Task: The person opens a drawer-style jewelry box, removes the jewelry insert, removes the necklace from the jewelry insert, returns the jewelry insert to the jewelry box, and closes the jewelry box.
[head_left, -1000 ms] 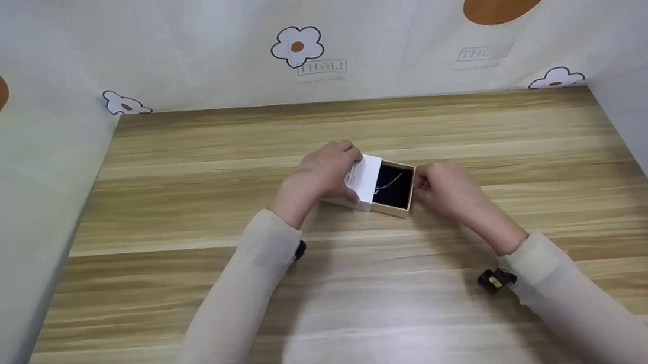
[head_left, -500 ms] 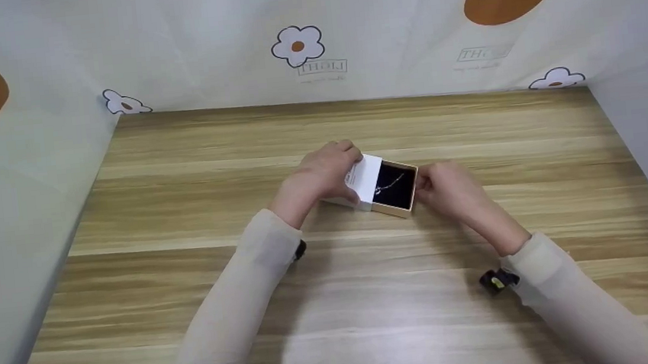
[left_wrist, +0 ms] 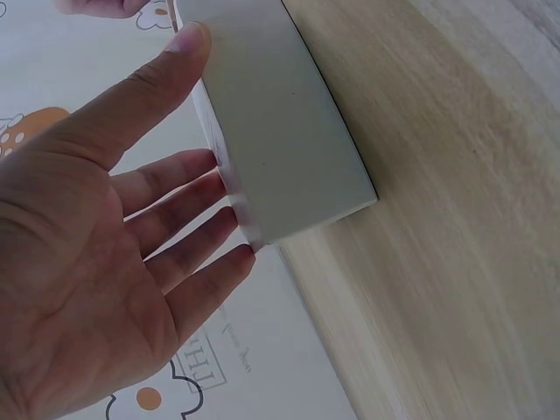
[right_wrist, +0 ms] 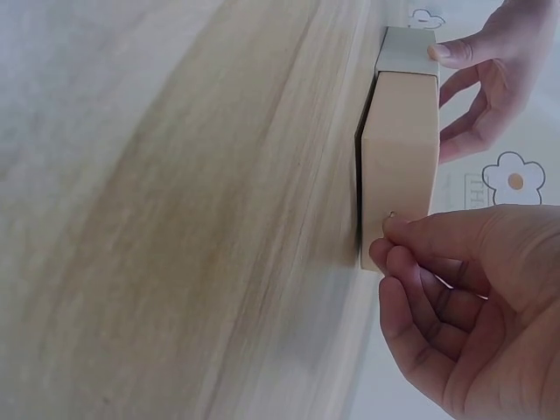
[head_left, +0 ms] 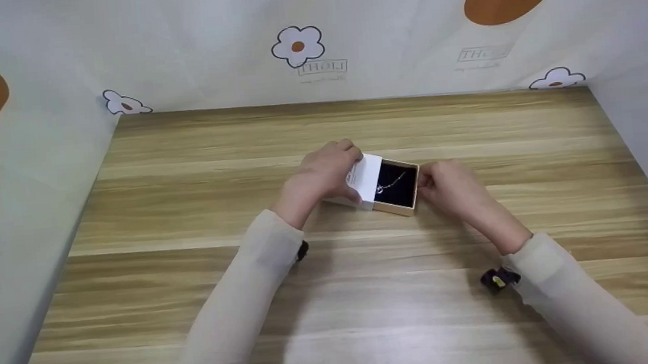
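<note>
A small jewelry box lies on the table, made of a white sleeve [head_left: 368, 179] and a tan drawer [head_left: 395, 209] pulled partway out to the right. On the drawer's black lining rests a thin silver chain [head_left: 393, 182] with a small pendant near the sleeve. My left hand [head_left: 326, 174] holds the sleeve from above, thumb on the near side and fingers toward the far side. My right hand [head_left: 450, 186] pinches at the drawer's end face between thumb and index finger. The right wrist view shows a tiny fitting [right_wrist: 391, 214] there; what the fingertips cover is hidden.
The wood-grain table [head_left: 192, 290] spreads around the box. A pale curtain [head_left: 215, 44] printed with flowers and orange shapes stands behind and at both sides. Dark wrist cameras, such as the right one [head_left: 499, 280], sit under both sleeves.
The drawer has slid slightly farther right out of the sleeve, showing more of the pendant. My right hand moved a little right with it; my left hand has stayed nearly still.
</note>
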`<state>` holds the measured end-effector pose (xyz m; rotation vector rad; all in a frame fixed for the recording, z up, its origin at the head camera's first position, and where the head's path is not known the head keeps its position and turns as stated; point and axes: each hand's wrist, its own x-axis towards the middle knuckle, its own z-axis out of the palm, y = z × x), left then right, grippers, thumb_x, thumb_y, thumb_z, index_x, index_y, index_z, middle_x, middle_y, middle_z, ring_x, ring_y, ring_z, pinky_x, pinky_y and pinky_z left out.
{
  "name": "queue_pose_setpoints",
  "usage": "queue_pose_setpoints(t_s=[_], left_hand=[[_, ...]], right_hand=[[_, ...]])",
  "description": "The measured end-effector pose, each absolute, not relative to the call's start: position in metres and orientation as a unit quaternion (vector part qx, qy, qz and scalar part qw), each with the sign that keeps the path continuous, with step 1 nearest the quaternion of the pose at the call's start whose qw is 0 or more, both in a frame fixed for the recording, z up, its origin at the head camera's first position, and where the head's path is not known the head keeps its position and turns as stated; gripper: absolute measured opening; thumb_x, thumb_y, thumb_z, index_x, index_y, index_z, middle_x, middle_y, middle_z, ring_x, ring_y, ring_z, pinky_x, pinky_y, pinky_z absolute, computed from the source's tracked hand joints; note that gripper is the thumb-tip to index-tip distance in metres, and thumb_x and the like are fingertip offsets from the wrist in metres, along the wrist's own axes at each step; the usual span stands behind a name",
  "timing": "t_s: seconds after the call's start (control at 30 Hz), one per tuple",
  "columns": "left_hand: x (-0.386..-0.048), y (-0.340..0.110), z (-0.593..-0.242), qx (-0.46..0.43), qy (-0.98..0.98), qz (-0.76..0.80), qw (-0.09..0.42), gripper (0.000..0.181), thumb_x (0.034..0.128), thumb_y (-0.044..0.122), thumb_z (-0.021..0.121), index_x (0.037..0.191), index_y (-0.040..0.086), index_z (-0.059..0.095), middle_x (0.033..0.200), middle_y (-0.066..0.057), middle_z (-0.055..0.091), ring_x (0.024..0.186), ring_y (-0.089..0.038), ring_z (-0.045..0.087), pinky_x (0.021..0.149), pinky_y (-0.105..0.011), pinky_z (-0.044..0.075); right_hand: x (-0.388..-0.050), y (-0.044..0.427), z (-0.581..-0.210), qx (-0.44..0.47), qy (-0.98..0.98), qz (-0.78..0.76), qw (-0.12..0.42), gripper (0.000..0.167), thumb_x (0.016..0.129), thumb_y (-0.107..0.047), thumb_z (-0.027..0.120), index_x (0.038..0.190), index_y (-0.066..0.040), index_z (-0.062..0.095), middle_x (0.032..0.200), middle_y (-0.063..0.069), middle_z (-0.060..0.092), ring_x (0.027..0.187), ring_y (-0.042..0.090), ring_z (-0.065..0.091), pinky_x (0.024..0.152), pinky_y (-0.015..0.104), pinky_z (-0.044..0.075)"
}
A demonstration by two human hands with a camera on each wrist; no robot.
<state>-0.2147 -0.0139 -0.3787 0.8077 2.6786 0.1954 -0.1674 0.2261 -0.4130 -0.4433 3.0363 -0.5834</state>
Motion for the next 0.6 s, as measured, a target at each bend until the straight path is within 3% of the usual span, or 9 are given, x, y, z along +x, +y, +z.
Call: queue_pose_setpoints(t_s=[0.6], left_hand=[[-0.2147, -0.0129, -0.3788, 0.28, 0.943, 0.068, 0.164, 0.081, 0.0743, 0.042, 0.086, 0.14, 0.01, 0.05, 0.14, -0.006, 0.05, 0.128, -0.027, 0.049, 0.104, -0.04, 0.048]], right_hand=[[-0.1701, 0.2313, -0.4139, -0.135, 0.97, -0.201, 0.015, 0.008, 0.082, -0.004, 0.067, 0.075, -0.005, 0.068, 0.07, 0.007, 0.065, 0.067, 0.023, 0.057, 0.062, 0.04, 0.048]])
